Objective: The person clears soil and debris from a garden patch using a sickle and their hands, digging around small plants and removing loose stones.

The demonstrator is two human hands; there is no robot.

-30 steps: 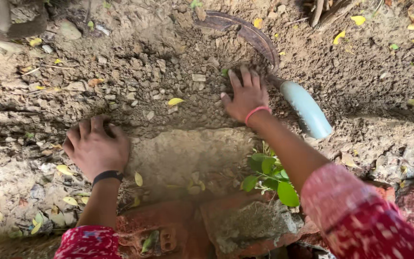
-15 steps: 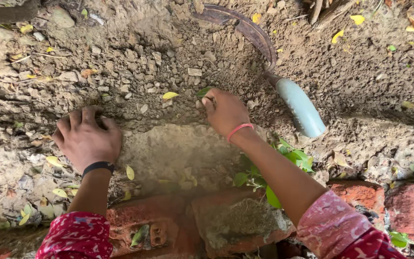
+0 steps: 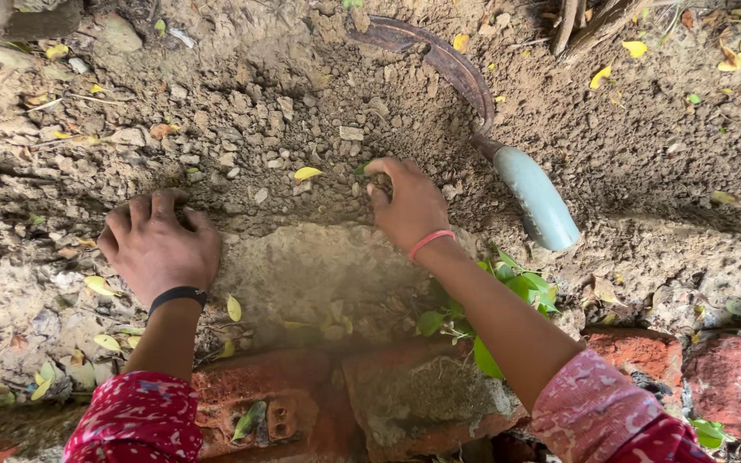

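My left hand (image 3: 160,249), with a black wristband, lies palm down on the crumbly brown soil (image 3: 285,111). Its fingers are spread and bent at the edge of a shallow dip, holding nothing. My right hand (image 3: 409,206), with a pink wristband, is near the middle of the patch. Thumb and forefinger are pinched together on a small bit of soil, and a scrap of green leaf shows just left of the fingertips. A sickle with a rusty curved blade (image 3: 452,64) and a pale blue handle (image 3: 538,199) lies just to the right of that hand.
A pale flat stone (image 3: 319,274) sits between my hands. A small green plant (image 3: 521,287) grows beside my right forearm. Red bricks (image 3: 422,394) edge the bed near me, with another red brick (image 3: 735,377) at the right. Yellow leaves (image 3: 307,173) and pebbles are scattered about.
My right hand has drawn back from beside the sickle blade toward me and closed from flat and spread into a pinch. My left hand has stayed put.
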